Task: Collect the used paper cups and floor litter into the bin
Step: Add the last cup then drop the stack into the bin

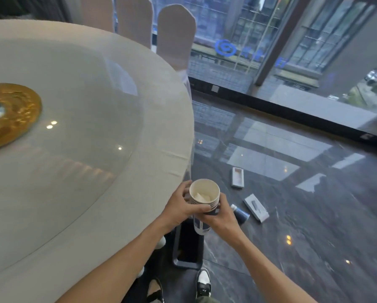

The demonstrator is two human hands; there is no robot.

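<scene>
A stack of white and dark blue paper cups [204, 199] sits between both hands, just off the round table's edge. Crumpled white paper lies inside the top cup. My left hand [182, 207] grips the stack from the left and my right hand [221, 216] holds it from below on the right. Directly under the cups stands a dark rectangular bin [188, 248] on the floor. On the dark floor to the right lie a dark blue cup [241, 214] on its side, a white box [256, 207] and a white tray-like box [237, 177].
The large round table [78, 171], with a glass turntable and a gold centre disc [13, 112], fills the left. Covered chairs [175, 33] stand behind it. A glass wall [292, 62] bounds the glossy floor at the back. My shoe [203, 283] is beside the bin.
</scene>
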